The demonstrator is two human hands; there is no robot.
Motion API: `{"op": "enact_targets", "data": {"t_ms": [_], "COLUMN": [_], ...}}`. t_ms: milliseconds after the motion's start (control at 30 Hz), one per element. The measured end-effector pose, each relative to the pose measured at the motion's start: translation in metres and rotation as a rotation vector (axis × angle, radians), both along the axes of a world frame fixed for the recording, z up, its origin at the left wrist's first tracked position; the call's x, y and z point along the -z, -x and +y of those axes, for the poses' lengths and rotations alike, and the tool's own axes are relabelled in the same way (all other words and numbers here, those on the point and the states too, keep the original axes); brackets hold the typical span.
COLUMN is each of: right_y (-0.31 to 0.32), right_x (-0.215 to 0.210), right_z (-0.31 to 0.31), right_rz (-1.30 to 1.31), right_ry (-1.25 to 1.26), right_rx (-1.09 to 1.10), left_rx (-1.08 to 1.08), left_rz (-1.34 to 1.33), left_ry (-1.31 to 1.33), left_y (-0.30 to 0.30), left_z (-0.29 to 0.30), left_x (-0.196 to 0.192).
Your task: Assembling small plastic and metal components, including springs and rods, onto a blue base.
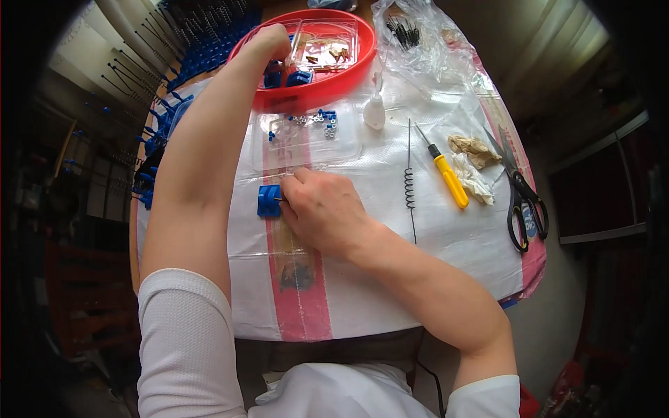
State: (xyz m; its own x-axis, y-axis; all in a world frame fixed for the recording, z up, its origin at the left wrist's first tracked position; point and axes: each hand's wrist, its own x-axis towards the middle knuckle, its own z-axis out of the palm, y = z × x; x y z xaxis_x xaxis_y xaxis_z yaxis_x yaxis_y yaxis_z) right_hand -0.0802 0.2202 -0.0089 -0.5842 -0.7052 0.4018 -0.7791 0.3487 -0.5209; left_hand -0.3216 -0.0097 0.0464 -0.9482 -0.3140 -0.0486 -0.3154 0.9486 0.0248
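Observation:
My left hand point(274, 42) reaches far forward into a red plastic basin point(311, 93), over its left part. Its fingers point down among blue plastic pieces point(300, 77) and are mostly hidden, so what they grip does not show. Nearer to me, my right hand point(322, 209) is closed, thumb and fingers pinched on a thin brass-coloured pin point(278, 199). The pin meets a small blue plastic block point(268, 200) lying on the table sheet. Inside the basin, a clear plastic tray point(357, 43) holds several brass-coloured parts point(337, 54).
A clear shallow box point(352, 146) holds small blue and white parts. To the right lie a coiled wire point(409, 188), a yellow-handled screwdriver point(451, 181), crumpled tissue point(474, 179) and black scissors point(524, 198). A white squeeze bottle point(374, 111) stands beyond. Racks of blue pieces point(202, 63) crowd the far left.

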Motion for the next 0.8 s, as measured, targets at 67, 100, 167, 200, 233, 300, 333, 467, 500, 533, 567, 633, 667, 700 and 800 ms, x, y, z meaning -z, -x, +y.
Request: {"op": "enact_targets", "data": {"t_ms": [67, 100, 167, 200, 233, 300, 333, 467, 500, 533, 567, 633, 667, 700, 800], "right_y": [-0.001, -0.001, -0.002, -0.002, -0.003, -0.002, -0.002, -0.005, -0.006, 0.0, 0.0, 0.0, -0.001, -0.001, -0.003], "right_x": [-0.002, -0.001, -0.001, -0.001, 0.0, 0.0, 0.0, -0.002, -0.003, 0.0, 0.001, 0.001, 0.001, 0.001, -0.002], "right_z": [-0.001, -0.002, -0.004, -0.005, -0.006, -0.005, -0.005, -0.009, -0.011, -0.004, -0.004, -0.004, -0.005, -0.006, -0.006], "right_rz": [0.007, 0.013, 0.018, 0.017, 0.013, 0.013, 0.011, 0.016, 0.016, 0.018, 0.021, 0.024, 0.022, 0.02, 0.013], "right_ry": [0.001, 0.007, 0.011, 0.009, 0.005, 0.001, 0.002, 0.019, 0.014, -0.015, -0.013, -0.007, -0.001, 0.005, 0.005], "right_rx": [0.001, 0.005, 0.008, 0.011, 0.017, 0.022, 0.023, 0.006, 0.0, 0.026, 0.026, 0.022, 0.02, 0.02, 0.019], "left_rx": [0.014, 0.023, -0.021, -0.045, -0.066, 0.008, 0.044, 0.271, 0.209, 0.184, 0.132, 0.132, 0.127, 0.124, 0.233], "left_rz": [-0.035, -0.052, -0.12, -0.119, -0.12, -0.071, -0.047, -0.288, -0.291, -0.286, -0.283, -0.276, -0.271, -0.265, -0.224], "left_ry": [0.057, 0.083, 0.027, -0.001, -0.031, 0.06, 0.108, 0.336, 0.26, 0.165, 0.083, 0.113, 0.104, 0.095, 0.154], "left_y": [-0.008, -0.011, -0.012, -0.013, -0.013, -0.011, -0.008, -0.005, -0.007, -0.007, -0.009, -0.014, -0.015, -0.016, -0.015], "left_z": [0.001, 0.003, -0.002, -0.004, -0.004, -0.004, -0.006, -0.03, -0.037, -0.014, -0.008, -0.005, -0.007, -0.009, -0.015], "left_x": [-0.007, -0.01, -0.011, -0.01, -0.009, -0.009, -0.008, -0.014, -0.013, -0.012, -0.014, -0.014, -0.014, -0.013, -0.011]}}
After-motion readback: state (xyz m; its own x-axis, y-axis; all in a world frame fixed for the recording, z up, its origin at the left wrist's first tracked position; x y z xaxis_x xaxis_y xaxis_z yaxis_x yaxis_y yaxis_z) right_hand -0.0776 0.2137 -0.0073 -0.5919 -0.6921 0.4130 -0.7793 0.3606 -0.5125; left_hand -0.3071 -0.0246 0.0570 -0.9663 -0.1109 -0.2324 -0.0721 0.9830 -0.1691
